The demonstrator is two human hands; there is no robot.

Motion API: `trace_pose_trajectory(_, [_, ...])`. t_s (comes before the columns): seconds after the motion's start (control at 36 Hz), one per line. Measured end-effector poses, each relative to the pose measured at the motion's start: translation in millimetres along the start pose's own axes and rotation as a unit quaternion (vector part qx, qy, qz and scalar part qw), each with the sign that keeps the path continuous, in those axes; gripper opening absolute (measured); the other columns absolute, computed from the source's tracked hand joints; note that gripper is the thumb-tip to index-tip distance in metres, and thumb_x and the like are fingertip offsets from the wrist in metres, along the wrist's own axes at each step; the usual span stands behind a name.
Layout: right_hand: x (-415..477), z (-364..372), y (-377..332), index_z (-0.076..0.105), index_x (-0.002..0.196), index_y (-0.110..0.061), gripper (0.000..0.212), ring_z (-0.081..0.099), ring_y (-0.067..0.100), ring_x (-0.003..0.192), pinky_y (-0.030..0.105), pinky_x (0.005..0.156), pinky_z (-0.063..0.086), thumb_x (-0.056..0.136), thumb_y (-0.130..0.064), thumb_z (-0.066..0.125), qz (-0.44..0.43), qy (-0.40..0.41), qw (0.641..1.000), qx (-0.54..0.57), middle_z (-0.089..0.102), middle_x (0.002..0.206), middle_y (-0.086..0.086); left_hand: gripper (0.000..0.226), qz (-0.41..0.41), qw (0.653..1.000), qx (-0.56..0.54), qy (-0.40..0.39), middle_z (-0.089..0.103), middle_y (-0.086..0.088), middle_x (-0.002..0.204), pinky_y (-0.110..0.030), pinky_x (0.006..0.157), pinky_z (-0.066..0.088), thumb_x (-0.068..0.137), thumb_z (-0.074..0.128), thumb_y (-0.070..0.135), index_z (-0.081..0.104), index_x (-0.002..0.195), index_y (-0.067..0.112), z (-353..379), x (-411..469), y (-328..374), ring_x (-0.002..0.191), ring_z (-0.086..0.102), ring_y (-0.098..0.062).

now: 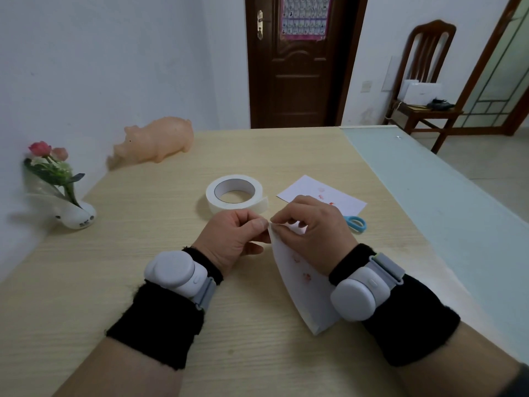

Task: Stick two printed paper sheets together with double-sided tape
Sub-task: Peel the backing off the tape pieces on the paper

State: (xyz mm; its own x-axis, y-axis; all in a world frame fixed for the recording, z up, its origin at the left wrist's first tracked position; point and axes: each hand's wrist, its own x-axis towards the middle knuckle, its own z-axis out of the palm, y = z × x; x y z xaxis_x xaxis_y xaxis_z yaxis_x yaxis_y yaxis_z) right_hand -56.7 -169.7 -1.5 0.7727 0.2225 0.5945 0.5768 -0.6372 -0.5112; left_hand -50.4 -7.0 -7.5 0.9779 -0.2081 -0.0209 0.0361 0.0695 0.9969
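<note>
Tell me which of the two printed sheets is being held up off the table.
The near sheet, pinched at its top corner by both hands; the other sheet lies flat beyond the right hand.

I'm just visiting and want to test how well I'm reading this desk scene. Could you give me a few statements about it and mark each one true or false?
1. Both hands, left and right, pinch the top corner of a white printed paper sheet. True.
2. The white roll of double-sided tape is held in the left hand. False: it lies on the light wooden table, beyond the hands.
3. A second white printed sheet lies flat on the table, behind the right hand. True.
4. The blue-handled scissors are cutting the tape. False: they lie untouched beside the right hand.
5. A pink pig figure stands at the table's far left. True.
</note>
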Motion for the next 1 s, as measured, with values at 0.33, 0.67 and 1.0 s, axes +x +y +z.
trace_pose_trajectory(0.33, [0.0, -1.9, -1.7, 0.064, 0.073, -0.019, 0.009, 0.047, -0.001, 0.068, 0.013, 0.063, 0.039, 0.075, -0.013, 0.070, 0.029, -0.041, 0.999, 0.003, 0.058, 0.072, -0.007, 0.015, 0.006, 0.999, 0.022, -0.023, 0.066, -0.005, 0.070, -0.020, 0.050, 0.049, 0.090, 0.055, 0.006, 0.062, 0.077, 0.007, -0.5, 1.5, -1.6, 0.066, 0.065, -0.012])
trace_pose_trajectory(0.67, [-0.5, -2.1, -2.2, 0.064, 0.074, -0.019, 0.008, 0.047, -0.004, 0.068, 0.009, 0.063, 0.037, 0.075, -0.014, 0.070, 0.042, -0.048, 0.998, 0.000, 0.056, 0.073, -0.008, 0.015, 0.016, 0.999, 0.026, -0.026, 0.066, -0.001, 0.066, -0.019, 0.050, 0.049, 0.090, 0.055, 0.006, 0.062, 0.076, 0.007, -0.5, 1.1, -1.5, 0.064, 0.065, -0.009])
trace_pose_trajectory(1.0, [-0.1, -2.6, -0.6, 0.064, 0.071, -0.019, 0.010, 0.048, -0.005, 0.070, 0.009, 0.064, 0.038, 0.074, -0.012, 0.070, 0.037, -0.045, 0.998, 0.012, 0.056, 0.071, -0.010, 0.018, 0.017, 0.999, 0.035, -0.033, 0.067, -0.002, 0.067, -0.020, 0.051, 0.049, 0.090, 0.055, 0.006, 0.063, 0.074, 0.009, -1.1, 1.5, -1.7, 0.065, 0.065, -0.011])
